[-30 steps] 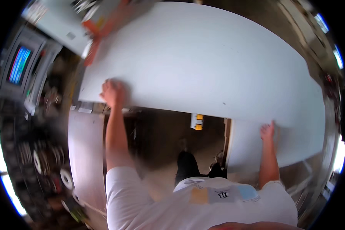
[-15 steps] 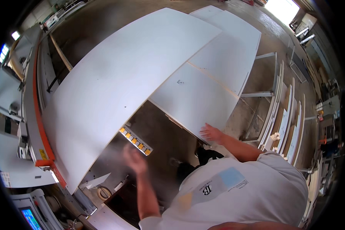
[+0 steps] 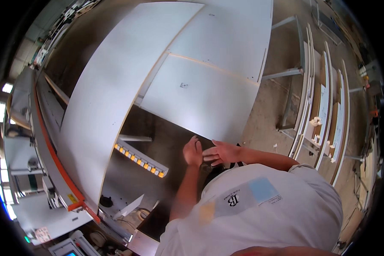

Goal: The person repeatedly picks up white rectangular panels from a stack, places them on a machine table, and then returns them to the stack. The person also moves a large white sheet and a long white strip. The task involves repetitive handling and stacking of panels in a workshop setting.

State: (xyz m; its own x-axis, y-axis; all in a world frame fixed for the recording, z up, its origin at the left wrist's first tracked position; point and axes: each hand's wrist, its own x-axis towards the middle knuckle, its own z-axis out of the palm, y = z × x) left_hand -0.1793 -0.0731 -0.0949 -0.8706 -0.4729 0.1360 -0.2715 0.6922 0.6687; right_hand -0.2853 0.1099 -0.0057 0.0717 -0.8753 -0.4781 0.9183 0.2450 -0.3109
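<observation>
Your left hand (image 3: 193,152) and right hand (image 3: 225,152) close together, fingers loose, gripping nothing; mutual contact unclear. Smooth white rectangular panel (image 3: 202,94) just beyond, beside long curved-looking white sheet (image 3: 111,81). Seemingly between grips; handling panel calls for palms on near edge.

Left forearm (image 3: 185,187) angles forward, left hand (image 3: 193,151) pointing upward. Right forearm (image 3: 269,159) extends leftward, right hand (image 3: 226,152) just beside the left, fingers (image 3: 211,151) spread.
</observation>
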